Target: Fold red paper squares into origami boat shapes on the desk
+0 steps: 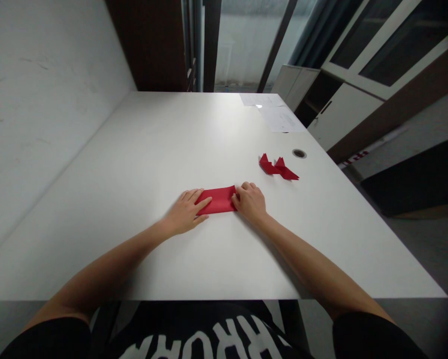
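Note:
A folded strip of red paper [221, 200] lies lengthwise across the white table in front of me. My left hand [187, 209] rests on its left end, palm down, with the fingers stretched out and spread over the paper. At the right end, my right hand [250, 201] has its fingers curled, pinching the paper's edge, which lifts slightly off the table there. Beyond my right hand sit two small red folded-paper figures [279, 167] with pointed tips, close together or touching.
The white table [164, 144] meets a white wall [52, 99] on the left. White printed sheets [279, 118] lie at its far right corner. A round cable hole [299, 153] is set near the right edge. Cabinets [343, 112] stand beyond that side.

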### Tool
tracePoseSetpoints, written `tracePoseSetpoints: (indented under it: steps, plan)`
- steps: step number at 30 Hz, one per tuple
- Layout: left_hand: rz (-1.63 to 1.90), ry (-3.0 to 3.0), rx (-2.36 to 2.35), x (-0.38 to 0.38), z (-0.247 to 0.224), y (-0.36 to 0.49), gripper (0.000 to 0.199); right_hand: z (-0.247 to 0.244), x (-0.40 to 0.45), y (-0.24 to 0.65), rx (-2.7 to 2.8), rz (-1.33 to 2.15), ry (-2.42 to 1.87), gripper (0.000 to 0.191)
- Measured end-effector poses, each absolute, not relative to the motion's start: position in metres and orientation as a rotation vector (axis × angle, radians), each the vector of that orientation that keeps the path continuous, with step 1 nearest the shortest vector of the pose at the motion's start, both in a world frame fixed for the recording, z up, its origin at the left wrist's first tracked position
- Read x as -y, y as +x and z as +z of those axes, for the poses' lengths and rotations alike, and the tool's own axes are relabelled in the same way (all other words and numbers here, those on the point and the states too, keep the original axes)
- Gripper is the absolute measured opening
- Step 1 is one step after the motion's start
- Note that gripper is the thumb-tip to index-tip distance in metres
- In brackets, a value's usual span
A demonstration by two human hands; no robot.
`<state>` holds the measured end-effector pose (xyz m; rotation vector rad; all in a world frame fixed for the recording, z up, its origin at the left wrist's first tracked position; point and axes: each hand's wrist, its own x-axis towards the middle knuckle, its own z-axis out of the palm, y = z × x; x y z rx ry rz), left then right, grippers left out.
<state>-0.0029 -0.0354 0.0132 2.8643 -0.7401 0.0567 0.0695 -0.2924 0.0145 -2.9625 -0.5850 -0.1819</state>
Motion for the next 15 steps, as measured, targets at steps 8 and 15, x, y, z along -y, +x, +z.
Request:
tracePoseSetpoints:
  steps: [8, 15]
  plan:
    - [-0.007, 2.872, 0.758, 0.0381, 0.0092, -0.0053, 0.056, 0.0123, 0.2928, 0.0683, 0.561, -0.248, -2.956, 0.016]
    - [-0.070, 2.864, 0.747, 0.0380, 0.0103, -0.0064, 0.058, 0.0095, 0.2932, 0.0687, 0.556, -0.254, -2.949, 0.017]
